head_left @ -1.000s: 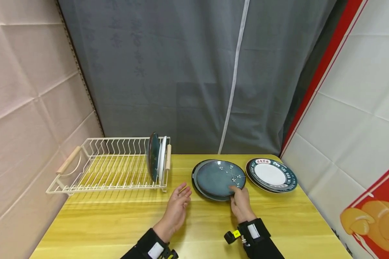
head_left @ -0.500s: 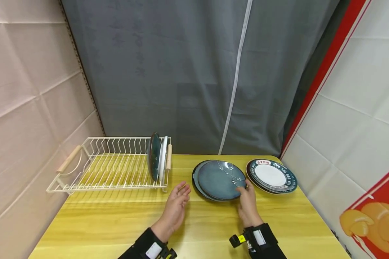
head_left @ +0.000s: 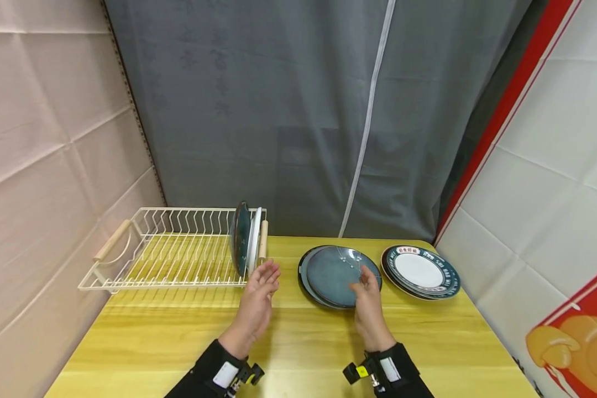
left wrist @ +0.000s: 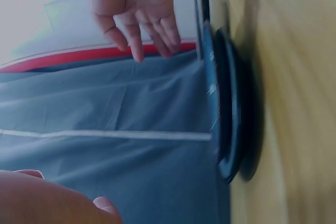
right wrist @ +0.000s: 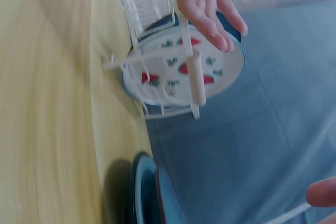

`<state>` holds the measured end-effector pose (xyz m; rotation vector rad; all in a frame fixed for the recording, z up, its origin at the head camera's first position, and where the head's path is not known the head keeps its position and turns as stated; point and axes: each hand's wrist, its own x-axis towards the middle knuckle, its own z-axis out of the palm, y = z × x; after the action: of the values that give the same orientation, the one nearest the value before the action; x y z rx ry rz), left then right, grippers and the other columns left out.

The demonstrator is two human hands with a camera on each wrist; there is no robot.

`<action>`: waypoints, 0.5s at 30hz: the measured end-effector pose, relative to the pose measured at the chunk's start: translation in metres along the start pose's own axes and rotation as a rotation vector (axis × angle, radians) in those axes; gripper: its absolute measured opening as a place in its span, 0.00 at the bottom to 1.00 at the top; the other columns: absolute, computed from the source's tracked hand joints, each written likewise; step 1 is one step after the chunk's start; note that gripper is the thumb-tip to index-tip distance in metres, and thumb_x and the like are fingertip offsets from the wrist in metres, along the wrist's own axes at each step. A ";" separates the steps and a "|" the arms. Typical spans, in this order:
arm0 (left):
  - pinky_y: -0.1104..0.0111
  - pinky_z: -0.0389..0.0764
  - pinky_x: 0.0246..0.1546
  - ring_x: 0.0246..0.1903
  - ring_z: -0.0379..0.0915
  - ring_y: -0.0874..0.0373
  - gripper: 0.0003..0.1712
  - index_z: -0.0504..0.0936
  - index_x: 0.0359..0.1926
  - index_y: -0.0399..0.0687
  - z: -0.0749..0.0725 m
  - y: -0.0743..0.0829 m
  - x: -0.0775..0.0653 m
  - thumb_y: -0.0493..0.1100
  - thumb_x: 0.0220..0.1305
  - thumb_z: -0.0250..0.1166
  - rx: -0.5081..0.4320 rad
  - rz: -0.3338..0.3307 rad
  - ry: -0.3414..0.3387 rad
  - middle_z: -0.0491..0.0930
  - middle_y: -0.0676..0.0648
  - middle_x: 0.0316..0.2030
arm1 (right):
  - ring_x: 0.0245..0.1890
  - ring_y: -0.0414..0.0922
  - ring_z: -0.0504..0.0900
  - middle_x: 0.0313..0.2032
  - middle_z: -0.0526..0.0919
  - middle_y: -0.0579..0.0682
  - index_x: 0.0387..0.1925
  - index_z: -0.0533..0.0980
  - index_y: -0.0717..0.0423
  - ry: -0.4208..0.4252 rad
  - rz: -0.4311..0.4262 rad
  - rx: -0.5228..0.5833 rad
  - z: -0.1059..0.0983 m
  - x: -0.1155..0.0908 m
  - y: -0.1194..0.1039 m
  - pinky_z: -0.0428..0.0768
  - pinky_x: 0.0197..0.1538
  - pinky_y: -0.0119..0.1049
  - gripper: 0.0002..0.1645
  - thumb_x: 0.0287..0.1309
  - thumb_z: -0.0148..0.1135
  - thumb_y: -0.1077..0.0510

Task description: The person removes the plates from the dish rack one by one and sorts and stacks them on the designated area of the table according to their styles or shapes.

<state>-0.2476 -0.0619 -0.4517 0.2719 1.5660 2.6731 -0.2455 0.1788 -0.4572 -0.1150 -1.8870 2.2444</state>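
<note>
A blue-grey plate (head_left: 328, 279) with a white blossom pattern lies on top of a larger dark-rimmed plate (head_left: 304, 282) on the table. Above its right side hovers my right hand (head_left: 369, 309), empty, fingers apart from the plate; the left wrist view shows a gap below them. My left hand (head_left: 255, 307), empty with fingers extended, is at the right front end of the white wire dish rack (head_left: 166, 286). A dark plate (head_left: 240, 237) and a white plate (head_left: 254, 240) stand on edge there; the right wrist view shows strawberries on the white plate (right wrist: 170, 69).
Right of the blue-grey plate lies a stack of plates, topped by a white plate with a green lettered rim (head_left: 450, 279). The rack has wooden handles (head_left: 111, 240). A grey curtain (head_left: 258, 121) hangs behind the table (head_left: 298, 354), with pale walls on both sides.
My right hand has let go of the blue-grey plate's edge and lifted slightly over it. My left hand has moved left and forward toward the rack. The plates stay in place.
</note>
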 end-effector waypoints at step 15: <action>0.66 0.58 0.73 0.70 0.55 0.51 0.37 0.53 0.74 0.39 -0.036 0.059 0.031 0.22 0.63 0.44 0.058 0.252 0.198 0.58 0.43 0.70 | 0.77 0.60 0.38 0.77 0.41 0.62 0.76 0.45 0.62 -0.138 0.039 -0.020 0.046 -0.015 0.011 0.45 0.76 0.56 0.42 0.64 0.46 0.70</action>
<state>-0.2804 -0.1182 -0.4130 0.2258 1.7758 2.9268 -0.2409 0.1295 -0.4611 -0.0003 -1.9926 2.3145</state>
